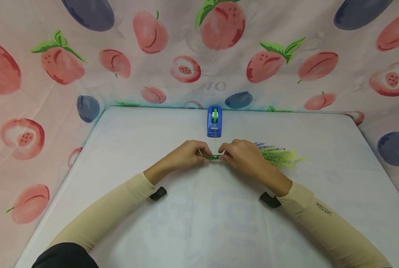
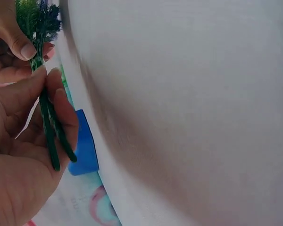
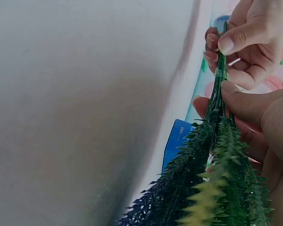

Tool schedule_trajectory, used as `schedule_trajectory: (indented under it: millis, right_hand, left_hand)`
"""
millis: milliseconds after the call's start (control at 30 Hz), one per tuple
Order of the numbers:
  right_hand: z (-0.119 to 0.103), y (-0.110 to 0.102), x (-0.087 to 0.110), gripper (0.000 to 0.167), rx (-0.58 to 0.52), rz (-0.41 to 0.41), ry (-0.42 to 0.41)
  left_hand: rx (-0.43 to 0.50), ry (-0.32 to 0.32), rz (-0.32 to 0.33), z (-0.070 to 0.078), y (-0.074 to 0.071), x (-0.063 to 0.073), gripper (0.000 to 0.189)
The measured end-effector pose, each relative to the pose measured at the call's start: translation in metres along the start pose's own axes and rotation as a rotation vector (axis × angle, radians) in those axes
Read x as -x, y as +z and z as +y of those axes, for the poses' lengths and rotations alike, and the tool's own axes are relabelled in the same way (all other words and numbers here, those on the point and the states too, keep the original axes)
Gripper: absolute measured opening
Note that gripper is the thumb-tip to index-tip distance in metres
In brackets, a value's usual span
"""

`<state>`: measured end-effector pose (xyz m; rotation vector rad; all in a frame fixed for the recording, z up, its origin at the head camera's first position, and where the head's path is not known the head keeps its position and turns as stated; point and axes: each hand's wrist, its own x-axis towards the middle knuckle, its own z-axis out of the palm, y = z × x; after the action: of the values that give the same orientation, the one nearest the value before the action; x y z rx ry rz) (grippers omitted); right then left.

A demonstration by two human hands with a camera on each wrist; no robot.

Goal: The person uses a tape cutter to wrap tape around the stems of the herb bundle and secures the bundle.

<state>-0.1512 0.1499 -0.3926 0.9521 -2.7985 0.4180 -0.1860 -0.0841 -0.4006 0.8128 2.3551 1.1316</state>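
Nearest to me are my two long cream cloth sleeves (image 1: 109,210), with a black patch (image 1: 65,257) low on the left one. A small black lump (image 1: 158,193) sits by my left wrist, and another black lump (image 1: 270,200) is by my right one. Under my arms is the wide, flat white counter (image 1: 212,227).

Past the sleeves, my left grip (image 1: 190,152) is closed in a pinch, thumb and fingers on the thin dark green plastic stems (image 2: 49,132). Two stem ends poke out past my left palm. My right grip (image 1: 244,156) is pinched small too, holding the same stems closer to the fluffy yellow, green and purple toy flower tops (image 1: 281,157). A shiny clear band (image 3: 220,73) is on the stems between my two grips.

The flower tops stick out to the right, over the counter. From above, my right grip hides part of them. I can't tell if they touch the counter.

Just beyond my grips is a blue plastic tape holder (image 1: 214,132) with a bright green wheel (image 1: 215,115). From my right wrist, the flower tops cover some of it. Farthest off, behind the counter, hangs a pale pink cloth (image 1: 186,41) with red and dark blue fruits.
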Motion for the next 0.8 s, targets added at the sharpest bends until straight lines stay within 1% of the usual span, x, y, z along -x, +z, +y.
schedule_trajectory:
  millis: [100,233,300,367,500,600,700,800]
  right_hand:
    - [-0.0003,-0.0002,-0.0009,0.013,0.014,-0.011,-0.001]
    - [-0.0006,0.001,-0.0023,0.022,0.11,0.002,-0.041]
    - [-0.0008,0.0019,-0.003,0.024,0.156,0.019,-0.062]
    - [-0.0011,0.0029,-0.0036,0.022,0.178,0.032,-0.07]
    - [-0.0005,0.0039,-0.0034,0.015,0.188,0.036,-0.063]
    - [0.0003,0.0044,-0.0024,0.011,0.217,0.051,-0.077]
    - [0.0011,0.0049,-0.0013,0.011,0.246,0.08,-0.096]
    - [0.0012,0.0052,-0.0006,0.011,0.253,0.096,-0.104]
  left_hand:
    - [-0.004,0.016,0.008,-0.0009,-0.0012,0.0,0.016]
    - [0.0,0.035,0.005,-0.0016,-0.0027,-0.0009,0.02]
    - [0.001,0.037,0.002,-0.0016,-0.0034,-0.0013,0.022]
    - [0.006,0.033,0.0,-0.0015,-0.0041,-0.0015,0.021]
    - [0.022,0.022,0.002,-0.0019,-0.0055,-0.0013,0.019]
    - [0.032,0.023,-0.004,-0.0025,-0.0056,-0.0011,0.018]
    - [0.027,0.018,-0.013,-0.0037,-0.0051,-0.0011,0.016]
    - [0.017,0.013,-0.019,-0.0053,-0.0044,-0.0017,0.015]
